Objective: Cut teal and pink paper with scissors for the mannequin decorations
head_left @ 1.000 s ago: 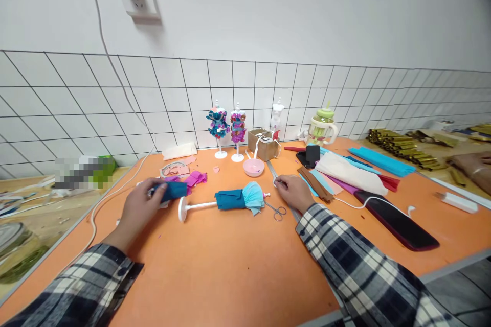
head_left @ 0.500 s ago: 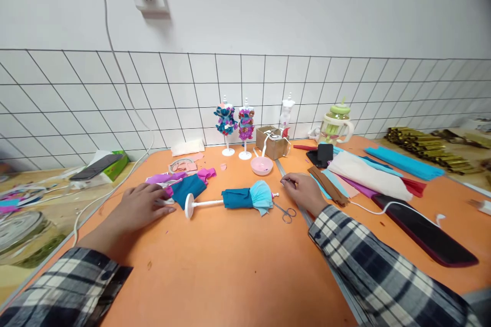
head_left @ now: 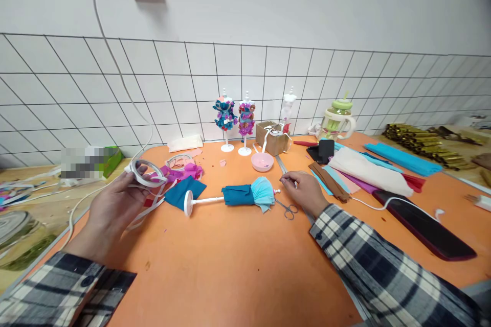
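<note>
My left hand (head_left: 117, 209) is raised a little above the orange table, its fingers closed around a thin roll of white tape (head_left: 148, 174) with pale strips trailing below. Beside it lie a teal paper piece (head_left: 187, 190) and magenta paper scraps (head_left: 191, 170). A small white mannequin stand (head_left: 206, 200) rests on its side in mid-table, dressed in a teal wrap (head_left: 238, 195) and pleated light-blue paper (head_left: 262, 193). Small scissors (head_left: 287, 209) lie by its top end. My right hand (head_left: 306, 192) rests to the right of the scissors, fingertips pinched; what they hold, if anything, is too small to make out.
Two decorated mannequin stands (head_left: 226, 117) stand upright at the back, near a cardboard box (head_left: 273, 140) and a pink bowl (head_left: 262, 162). Folded coloured paper (head_left: 368, 171), a dark phone-like slab (head_left: 424, 227) and a lidded jug (head_left: 338, 120) are at right. A white cable (head_left: 115, 64) hangs at left.
My left hand has lifted off the scraps with the tape roll in it, and the teal piece has shifted slightly. My right hand stays in place. The view has tilted down slightly.
</note>
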Demonstrator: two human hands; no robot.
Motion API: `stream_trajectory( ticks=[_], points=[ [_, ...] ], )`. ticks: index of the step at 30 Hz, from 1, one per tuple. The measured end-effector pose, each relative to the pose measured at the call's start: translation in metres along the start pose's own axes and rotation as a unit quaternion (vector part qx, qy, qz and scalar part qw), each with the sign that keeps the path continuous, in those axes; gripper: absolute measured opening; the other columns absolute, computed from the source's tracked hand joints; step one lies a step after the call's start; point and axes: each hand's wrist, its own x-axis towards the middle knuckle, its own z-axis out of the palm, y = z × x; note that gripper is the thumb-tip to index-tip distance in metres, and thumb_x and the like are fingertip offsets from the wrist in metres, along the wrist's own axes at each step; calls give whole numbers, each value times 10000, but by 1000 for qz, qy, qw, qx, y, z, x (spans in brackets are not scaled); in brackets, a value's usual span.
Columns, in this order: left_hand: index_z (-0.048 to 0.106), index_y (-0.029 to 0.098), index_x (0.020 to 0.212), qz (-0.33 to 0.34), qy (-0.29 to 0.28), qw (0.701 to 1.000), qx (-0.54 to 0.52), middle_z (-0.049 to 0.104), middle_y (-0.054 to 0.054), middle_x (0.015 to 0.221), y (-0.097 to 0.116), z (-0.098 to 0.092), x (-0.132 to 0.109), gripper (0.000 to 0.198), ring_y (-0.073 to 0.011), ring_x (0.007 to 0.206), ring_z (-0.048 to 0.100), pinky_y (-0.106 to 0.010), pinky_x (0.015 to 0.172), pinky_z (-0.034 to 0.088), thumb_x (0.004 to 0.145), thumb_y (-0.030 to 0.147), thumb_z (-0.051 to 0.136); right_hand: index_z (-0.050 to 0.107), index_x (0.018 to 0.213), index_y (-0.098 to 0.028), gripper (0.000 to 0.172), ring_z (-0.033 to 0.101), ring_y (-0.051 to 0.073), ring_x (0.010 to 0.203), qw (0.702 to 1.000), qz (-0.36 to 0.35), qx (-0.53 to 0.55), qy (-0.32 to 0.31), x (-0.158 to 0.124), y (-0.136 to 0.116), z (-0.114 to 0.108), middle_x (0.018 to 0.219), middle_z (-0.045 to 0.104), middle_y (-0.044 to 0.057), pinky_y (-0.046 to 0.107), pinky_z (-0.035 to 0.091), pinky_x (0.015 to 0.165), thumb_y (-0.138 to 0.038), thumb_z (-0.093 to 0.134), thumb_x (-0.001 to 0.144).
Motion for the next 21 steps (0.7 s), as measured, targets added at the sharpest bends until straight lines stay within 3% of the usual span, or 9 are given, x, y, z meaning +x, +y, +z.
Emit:
stream_trajectory(
  ticks=[2,4,7,9,12,14,17,21],
  points=[
    [520,294,1367,18,0,998,-61,697,-66,1204,8,9,-12,425,-305,1175,633,-474,948,549,970,387,400,738,856,-207,204,631,214,746,1000,-16,-2,8,-1,-4,0,746,714,51,325,414,700,-279,562,929],
    [595,320,1286,14,3,991,-135,687,-32,1022,20,21,-31,434,-288,1031,640,-456,945,524,852,317,604,740,869,-203,214,617,215,736,999,-41,-3,17,-3,-12,-2,742,710,57,329,404,687,-279,552,940],
    [584,360,1381,14,-30,986,-164,620,-2,888,38,40,-65,632,-254,892,604,-413,867,528,758,268,641,742,890,-203,226,594,210,730,995,-100,6,23,-8,-28,-6,750,712,61,337,397,686,-289,544,958],
    [494,363,1493,30,-62,983,-173,621,-18,944,48,50,-83,687,-261,888,592,-429,875,519,814,305,583,740,891,-206,228,587,203,727,989,-142,18,24,-13,-41,-9,744,709,57,334,402,693,-289,540,963],
    [441,348,1536,40,-58,991,-114,627,-20,907,54,57,-99,583,-256,847,599,-439,893,505,965,449,498,731,868,-215,226,550,187,666,981,-190,33,30,-23,-60,-7,686,678,38,328,393,657,-286,538,962],
    [401,353,1549,53,-56,994,-82,633,-14,868,52,59,-104,593,-266,893,622,-436,902,510,984,501,503,720,876,-219,201,539,181,656,974,-217,48,36,-30,-72,-2,689,679,28,325,395,652,-266,542,958],
    [387,378,1532,101,-75,990,-62,689,-42,1003,46,64,-114,583,-284,1019,641,-430,902,528,979,492,534,696,901,-222,150,548,189,687,962,-251,92,51,-42,-95,11,720,688,25,335,398,657,-227,552,945],
    [341,381,1548,134,-118,984,-22,715,-81,1122,38,73,-131,569,-262,958,681,-423,889,553,1005,442,500,661,1095,-223,204,592,210,782,954,-245,161,60,-52,-132,26,875,718,47,374,420,723,-285,515,965]
  ],
)
